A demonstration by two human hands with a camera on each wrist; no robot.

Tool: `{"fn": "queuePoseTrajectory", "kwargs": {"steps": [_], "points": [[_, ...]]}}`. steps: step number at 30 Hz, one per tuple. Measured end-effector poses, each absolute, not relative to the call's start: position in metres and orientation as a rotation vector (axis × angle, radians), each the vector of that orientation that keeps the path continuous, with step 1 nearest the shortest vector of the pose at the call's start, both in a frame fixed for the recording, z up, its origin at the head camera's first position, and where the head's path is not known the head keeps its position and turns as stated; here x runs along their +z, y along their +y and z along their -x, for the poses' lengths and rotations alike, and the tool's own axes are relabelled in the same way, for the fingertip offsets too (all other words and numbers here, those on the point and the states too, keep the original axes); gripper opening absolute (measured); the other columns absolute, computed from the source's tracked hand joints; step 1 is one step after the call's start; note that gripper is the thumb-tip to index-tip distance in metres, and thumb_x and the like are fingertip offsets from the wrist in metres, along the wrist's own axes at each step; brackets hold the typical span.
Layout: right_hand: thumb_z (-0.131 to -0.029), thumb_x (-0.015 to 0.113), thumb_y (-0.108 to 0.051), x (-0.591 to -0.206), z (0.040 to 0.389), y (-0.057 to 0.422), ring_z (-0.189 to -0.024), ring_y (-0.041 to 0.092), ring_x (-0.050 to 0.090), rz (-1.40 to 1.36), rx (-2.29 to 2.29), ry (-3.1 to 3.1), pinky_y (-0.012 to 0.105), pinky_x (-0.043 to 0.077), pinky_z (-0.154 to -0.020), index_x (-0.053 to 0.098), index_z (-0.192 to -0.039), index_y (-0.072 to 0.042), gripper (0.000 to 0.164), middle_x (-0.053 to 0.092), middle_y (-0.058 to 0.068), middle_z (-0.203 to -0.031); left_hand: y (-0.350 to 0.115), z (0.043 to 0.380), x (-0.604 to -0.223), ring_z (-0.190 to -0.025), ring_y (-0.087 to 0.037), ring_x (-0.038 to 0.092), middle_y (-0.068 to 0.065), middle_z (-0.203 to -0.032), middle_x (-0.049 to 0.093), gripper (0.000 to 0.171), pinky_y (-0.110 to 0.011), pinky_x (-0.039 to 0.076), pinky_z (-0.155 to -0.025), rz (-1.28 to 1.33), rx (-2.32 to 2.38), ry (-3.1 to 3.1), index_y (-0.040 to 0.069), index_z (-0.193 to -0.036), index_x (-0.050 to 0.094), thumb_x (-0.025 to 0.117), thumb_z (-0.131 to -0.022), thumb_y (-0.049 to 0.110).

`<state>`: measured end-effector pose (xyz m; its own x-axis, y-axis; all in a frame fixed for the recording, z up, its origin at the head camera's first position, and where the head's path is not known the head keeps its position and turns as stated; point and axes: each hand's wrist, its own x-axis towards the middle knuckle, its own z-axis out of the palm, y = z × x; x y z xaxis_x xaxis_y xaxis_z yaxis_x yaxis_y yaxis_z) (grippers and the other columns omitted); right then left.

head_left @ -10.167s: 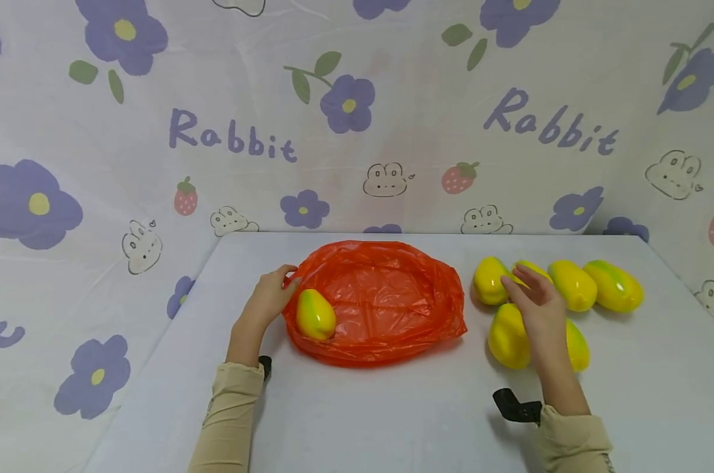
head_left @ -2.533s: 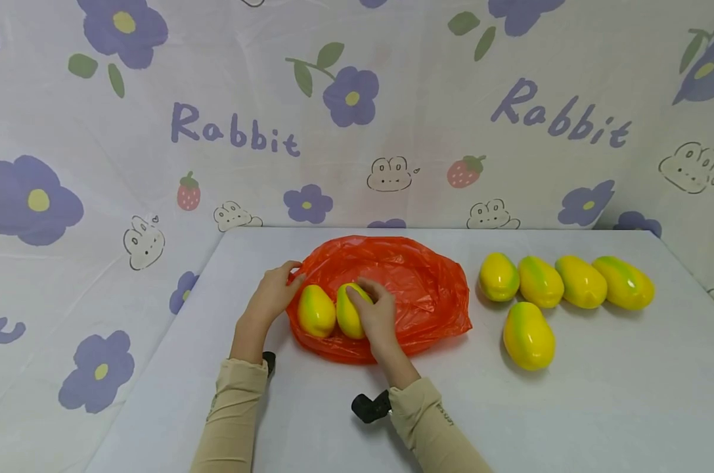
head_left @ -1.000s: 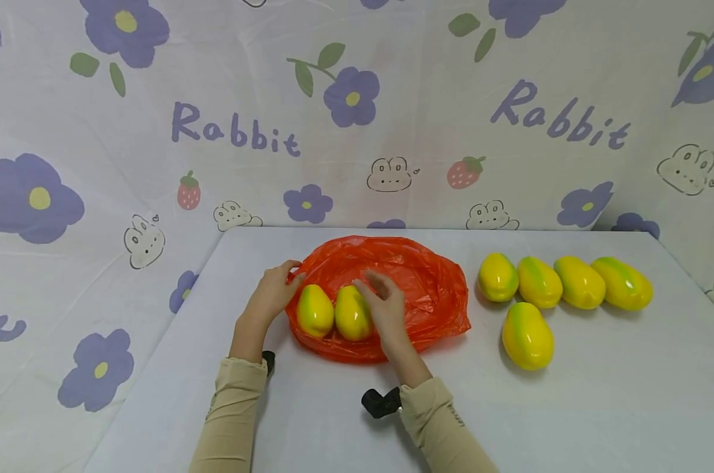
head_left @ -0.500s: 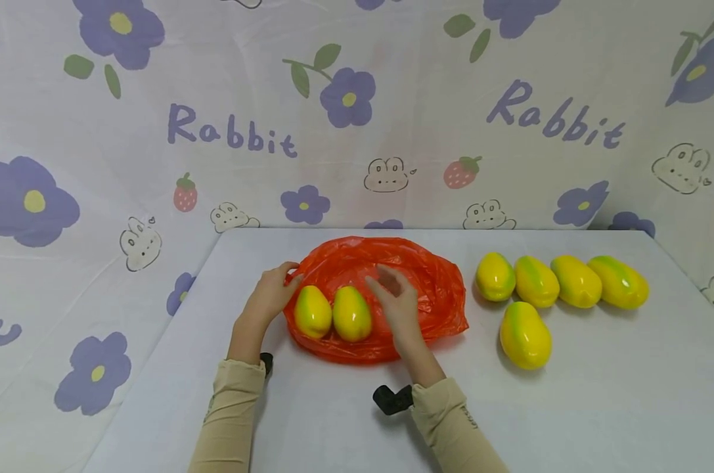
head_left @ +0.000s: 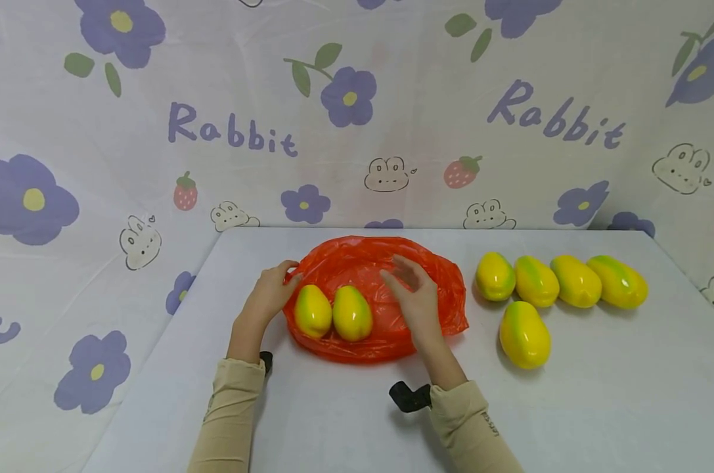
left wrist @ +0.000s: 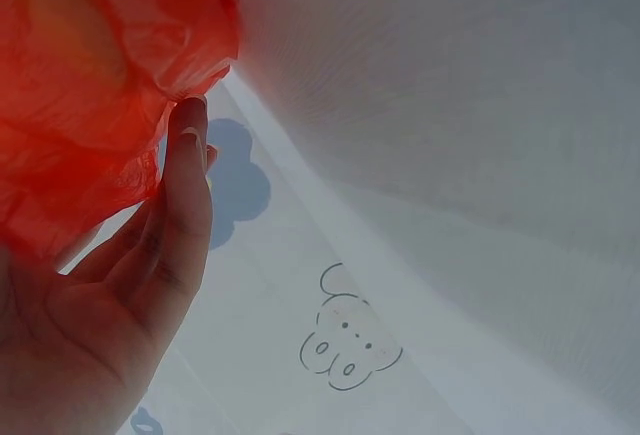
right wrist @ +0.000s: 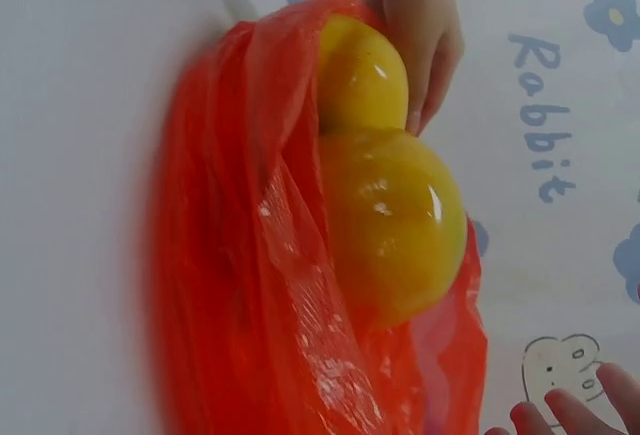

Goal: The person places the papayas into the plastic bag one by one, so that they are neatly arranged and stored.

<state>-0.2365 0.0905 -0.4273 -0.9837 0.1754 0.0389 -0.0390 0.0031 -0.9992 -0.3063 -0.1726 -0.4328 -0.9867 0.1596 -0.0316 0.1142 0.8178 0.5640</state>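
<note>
A red plastic bag [head_left: 392, 309] lies spread with its mouth up on the white table. Two glossy yellow fruits with green streaks, papaya-like in shape, sit side by side in its left part: one fruit [head_left: 313, 312] at the left wall, the other fruit [head_left: 353, 314] beside it. My left hand [head_left: 268, 294] holds the bag's left rim, thumb inside and fingers outside; in the left wrist view the fingers press against the red film [left wrist: 90, 105]. Over the bag's right half hovers my right hand [head_left: 418, 302], fingers spread and loosely bent, holding nothing.
Right of the bag, several similar fruits lie in a back row, among them the leftmost fruit [head_left: 495, 277] and the rightmost fruit [head_left: 618, 282]. A single fruit [head_left: 525, 336] lies in front of them. A printed cloth [head_left: 333, 164] hangs behind the table.
Since the earliest frame, the right hand has brought a second fruit from the right into the bag. It has let go and drawn away rightward. The left hand stays at the rim.
</note>
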Motion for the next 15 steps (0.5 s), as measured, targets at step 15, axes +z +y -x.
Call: {"fn": "queuePoseTrajectory", "kwargs": {"steps": [15], "points": [[-0.089,0.071,-0.033,-0.418,0.228,0.126,-0.135,0.023,0.048,0.183,2.004,-2.161,0.04,0.045,-0.109,0.051,-0.139,-0.017,0.056,0.053,0.004,-0.143,-0.173,0.307,-0.433,-0.11,-0.033,0.063,-0.021,-0.127,0.063,0.044,-0.047,0.054,-0.095,-0.217,0.902,2.921,0.008,-0.141,0.047,0.049,-0.102,0.029]]}}
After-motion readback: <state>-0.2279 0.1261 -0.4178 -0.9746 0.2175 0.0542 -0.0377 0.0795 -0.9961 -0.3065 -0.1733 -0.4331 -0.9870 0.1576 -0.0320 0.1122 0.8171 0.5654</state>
